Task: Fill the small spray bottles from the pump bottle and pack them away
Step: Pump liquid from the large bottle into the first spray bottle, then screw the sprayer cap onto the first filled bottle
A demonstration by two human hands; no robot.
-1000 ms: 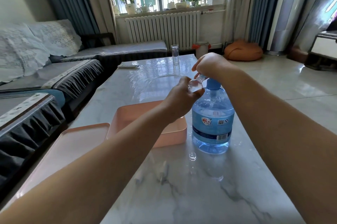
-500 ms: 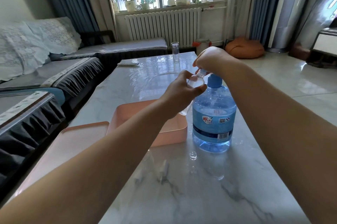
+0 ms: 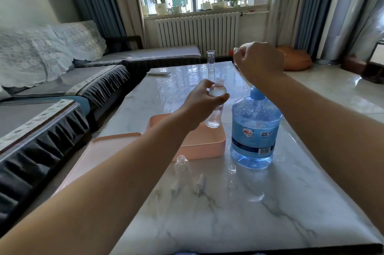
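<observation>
My left hand (image 3: 202,102) grips a small clear spray bottle (image 3: 216,107) by its shoulder, upright and uncapped, held above the pink box (image 3: 204,146). To its right stands the blue water bottle (image 3: 254,130) with its blue pump top (image 3: 257,93). My right hand (image 3: 258,61) hovers above and behind the pump top, fingers curled shut; what it holds, if anything, is hidden. A second empty small bottle (image 3: 182,168) stands open on the marble table (image 3: 249,213). A tiny clear cap (image 3: 232,169) and loose clear sprayer parts (image 3: 199,185) lie near it.
A pink lid or tray (image 3: 99,155) lies at the table's left edge, beside the box. A tall clear glass (image 3: 210,60) and a remote (image 3: 158,73) sit at the far end. A grey sofa (image 3: 62,92) runs along the left.
My right hand has lifted off the pump top and risen. My left hand has drawn the small bottle away from the spout, to the left. The camera has tilted down.
</observation>
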